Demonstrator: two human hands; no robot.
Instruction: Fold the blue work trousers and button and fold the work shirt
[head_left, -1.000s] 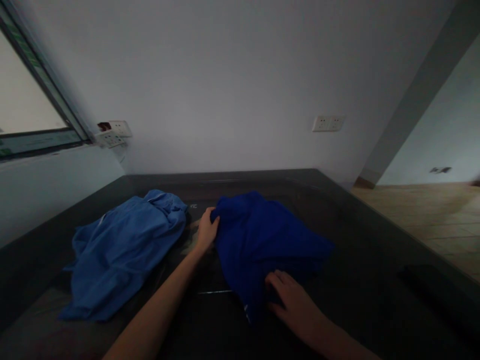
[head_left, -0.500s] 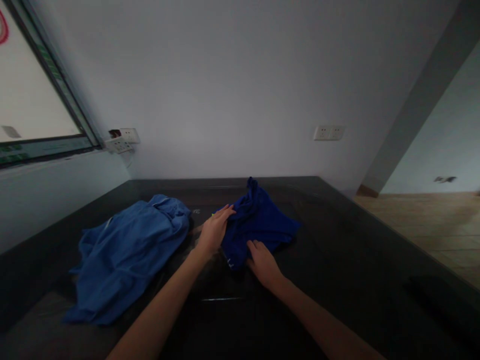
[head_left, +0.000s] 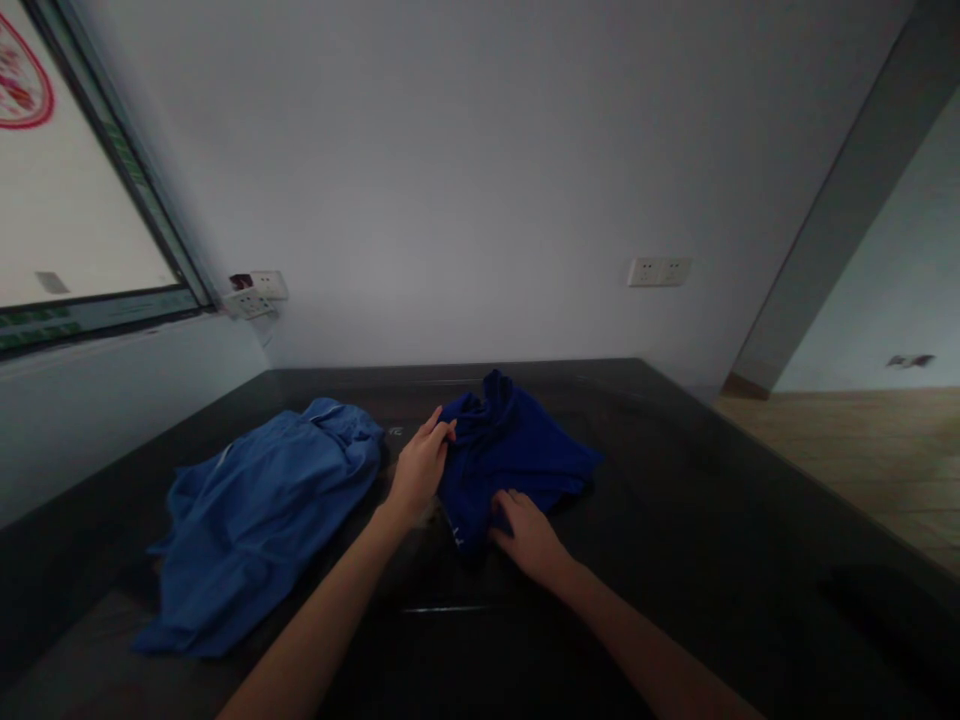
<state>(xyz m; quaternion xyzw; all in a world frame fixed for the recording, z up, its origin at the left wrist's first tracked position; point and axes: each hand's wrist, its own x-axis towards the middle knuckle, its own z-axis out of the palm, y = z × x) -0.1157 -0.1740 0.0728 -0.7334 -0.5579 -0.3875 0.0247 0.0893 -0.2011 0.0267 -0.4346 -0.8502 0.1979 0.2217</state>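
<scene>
A rumpled royal-blue garment lies on the dark table, with folds bunched at its far left and a small white mark at its near corner. My left hand is at its left edge, fingers closed on the cloth there. On the near edge, my right hand has its fingers curled and pinching the fabric beside the white mark. The garment's exact kind cannot be made out. To the left of my left hand lies a lighter blue garment, loosely spread and creased, with neither hand on it.
The glossy dark table meets a pale wall bearing a double socket. A power strip hangs by the window at left. A dark object lies at the right. Beyond is wooden floor.
My left hand has drawn slightly left and its fingers have curled in at the garment's edge. The right hand stays nearly in place. The view has tilted a little.
</scene>
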